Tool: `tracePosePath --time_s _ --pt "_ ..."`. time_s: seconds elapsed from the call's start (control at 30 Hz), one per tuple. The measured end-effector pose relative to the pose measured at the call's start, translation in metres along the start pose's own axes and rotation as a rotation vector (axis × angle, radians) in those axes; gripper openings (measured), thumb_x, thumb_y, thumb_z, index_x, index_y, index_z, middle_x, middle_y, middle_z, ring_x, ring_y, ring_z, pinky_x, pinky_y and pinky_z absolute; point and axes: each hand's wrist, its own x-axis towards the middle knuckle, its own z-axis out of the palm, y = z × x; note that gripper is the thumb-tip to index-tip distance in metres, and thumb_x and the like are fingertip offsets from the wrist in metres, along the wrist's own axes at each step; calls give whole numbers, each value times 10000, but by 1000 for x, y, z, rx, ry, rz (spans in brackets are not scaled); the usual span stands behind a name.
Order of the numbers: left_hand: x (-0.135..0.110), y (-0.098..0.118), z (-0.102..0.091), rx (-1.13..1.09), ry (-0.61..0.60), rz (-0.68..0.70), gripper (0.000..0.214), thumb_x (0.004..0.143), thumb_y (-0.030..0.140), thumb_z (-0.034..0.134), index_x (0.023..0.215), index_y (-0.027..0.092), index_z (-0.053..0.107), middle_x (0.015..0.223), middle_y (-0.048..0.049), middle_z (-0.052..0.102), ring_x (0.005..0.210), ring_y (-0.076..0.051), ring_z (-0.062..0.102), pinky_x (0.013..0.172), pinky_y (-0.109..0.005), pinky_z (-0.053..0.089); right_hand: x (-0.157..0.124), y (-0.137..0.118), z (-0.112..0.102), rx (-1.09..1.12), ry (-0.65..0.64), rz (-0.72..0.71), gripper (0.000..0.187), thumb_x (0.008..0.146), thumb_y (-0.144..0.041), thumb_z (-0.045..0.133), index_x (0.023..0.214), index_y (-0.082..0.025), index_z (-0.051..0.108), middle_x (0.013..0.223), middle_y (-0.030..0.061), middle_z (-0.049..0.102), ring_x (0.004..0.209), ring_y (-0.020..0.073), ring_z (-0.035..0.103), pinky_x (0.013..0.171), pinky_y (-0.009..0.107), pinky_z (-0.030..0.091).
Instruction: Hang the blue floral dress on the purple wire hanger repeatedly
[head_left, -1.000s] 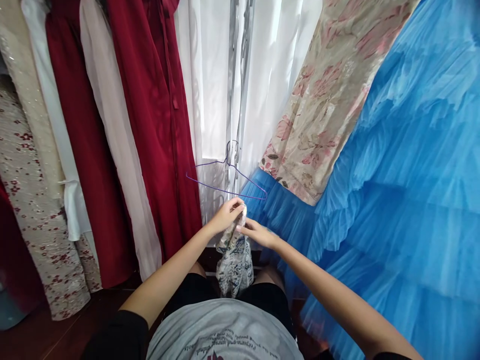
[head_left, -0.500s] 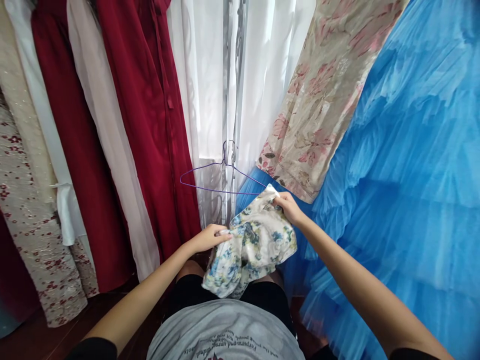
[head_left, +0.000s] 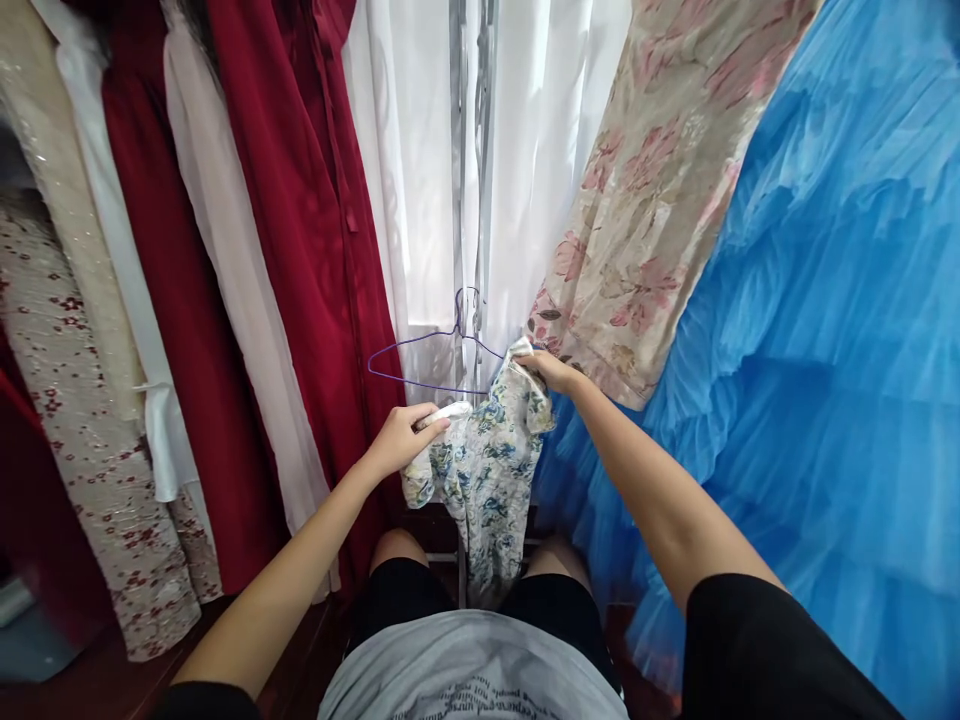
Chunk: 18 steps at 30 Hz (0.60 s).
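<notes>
A small white garment with a blue flower print (head_left: 484, 470) hangs spread between my two hands. My left hand (head_left: 405, 437) is closed on its left top edge. My right hand (head_left: 546, 370) is closed on its right top corner, raised up against the right end of a purple wire hanger (head_left: 420, 358). The hanger is hooked on a grey upright rack pole (head_left: 459, 200) in front of white curtains. The garment's lower part drops down in front of my knees.
Long dark red dresses (head_left: 300, 230), pale sheer gowns (head_left: 225, 270) and sequined flowered fabric (head_left: 82, 440) hang at the left. A beige dress with pink flowers (head_left: 645, 220) and a big blue tulle skirt (head_left: 810, 350) fill the right. Dark wooden floor (head_left: 90, 680) lies below.
My hands, close together on the bunched garment a second ago, have drawn apart and opened it out. My right hand has risen with its corner to the hanger's right end.
</notes>
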Motion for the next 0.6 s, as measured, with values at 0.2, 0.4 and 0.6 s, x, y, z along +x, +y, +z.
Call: tracePosePath --time_s 0.2,0.4,0.6 --pt "-18 -78 -30 287 35 59 308 917 459 623 777 201 719 808 -26 698 829 -201 610 919 -343 394 -15 -6 -8 147 -178 102 266 747 -182 666 1006 -147 717 742 50 760 633 186 682 610 259 549" --pt "2 -133 -57 385 -50 -217 242 902 407 562 836 229 712 785 -41 711 834 -253 635 868 -352 432 -17 -19 6 246 -181 218 204 845 -146 642 1029 -104 721 693 77 774 563 202 700 611 285 586" --pt "60 -151 -66 352 132 -358 157 827 176 531 824 207 685 890 -89 741 905 -266 648 841 -324 451 -26 -28 10 226 -198 234 187 896 -224 657 1043 -118 706 680 75 771 588 230 732 669 323 616"
